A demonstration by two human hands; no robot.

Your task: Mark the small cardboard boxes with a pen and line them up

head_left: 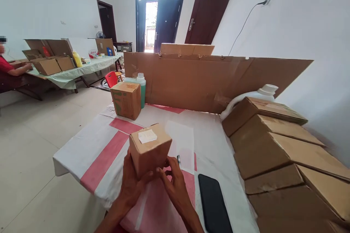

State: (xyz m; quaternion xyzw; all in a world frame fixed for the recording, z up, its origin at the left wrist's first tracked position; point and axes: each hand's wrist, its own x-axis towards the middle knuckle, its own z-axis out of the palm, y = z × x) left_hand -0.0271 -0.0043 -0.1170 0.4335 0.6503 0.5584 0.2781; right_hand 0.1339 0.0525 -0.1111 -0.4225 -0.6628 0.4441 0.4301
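Observation:
A small closed cardboard box (150, 149) with a white label on its top stands on the white and red tablecloth (93, 145) in front of me. My left hand (131, 184) grips the box's near left side. My right hand (172, 182) touches its lower right corner with the fingertips. A pen (179, 161) lies just right of the right hand, partly hidden by it. A black phone (213, 205) lies face up further right.
A second small box (126, 99) and a green bottle (141, 86) stand at the table's far left. A tall cardboard sheet (207, 80) walls the far edge. Stacked flat cartons (279, 153) and a white jug (259, 94) fill the right. A seated person (11, 69) works at another table, far left.

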